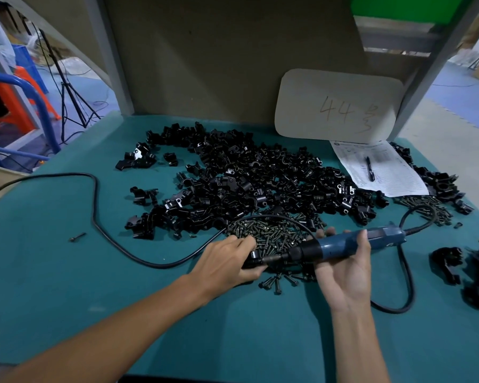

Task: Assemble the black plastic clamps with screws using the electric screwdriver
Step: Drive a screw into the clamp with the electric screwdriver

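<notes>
Glossy black plastic everywhere: a wide heap of clamps (260, 178), curved saddles and lugs, fills the middle of the frame. Just below it lies a patch of dull dark screws (271, 233), short and slim. The electric screwdriver (343, 244) has a smooth blue barrel with a black collar and a thin metal bit.

The table (67, 272) is covered in flat teal matting. A rounded cardboard card (338, 106) marked "44" leans at the upper right over a printed sheet (382, 170) with a pen (369, 168) on it. Blue flooring and a tripod (67, 87) show at the upper left.

At lower centre, the right hand (343, 275), palm up, wraps its fingers round the blue barrel. The tool lies almost level across the frame, bit pointing left and slightly down. The left hand (227, 261) curls round a black clamp (253, 257), and the bit meets it. A black cable (94, 205) loops off left.
</notes>
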The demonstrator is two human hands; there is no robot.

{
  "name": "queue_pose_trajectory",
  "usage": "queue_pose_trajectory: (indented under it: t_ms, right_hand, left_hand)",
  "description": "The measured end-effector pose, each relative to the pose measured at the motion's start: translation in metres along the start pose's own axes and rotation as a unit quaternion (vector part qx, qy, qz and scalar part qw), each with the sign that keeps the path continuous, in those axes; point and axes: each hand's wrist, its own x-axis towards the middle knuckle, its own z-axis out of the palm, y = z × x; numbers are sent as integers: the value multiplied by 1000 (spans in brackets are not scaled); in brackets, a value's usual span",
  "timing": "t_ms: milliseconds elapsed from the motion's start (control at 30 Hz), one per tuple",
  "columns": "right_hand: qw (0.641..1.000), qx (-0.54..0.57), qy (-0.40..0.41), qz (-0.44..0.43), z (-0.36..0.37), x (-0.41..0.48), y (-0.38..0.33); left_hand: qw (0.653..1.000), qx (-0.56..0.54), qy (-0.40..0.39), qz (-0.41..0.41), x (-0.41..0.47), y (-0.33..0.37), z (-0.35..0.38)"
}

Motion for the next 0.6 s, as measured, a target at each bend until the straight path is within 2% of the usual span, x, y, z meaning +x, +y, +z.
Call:
queue_pose_trajectory:
  t_ms: [600]
  right_hand:
    - [1000, -7, 29, 10, 2, -1, 2]
  left_hand:
    - [1000, 7, -4, 11, 1, -1, 1]
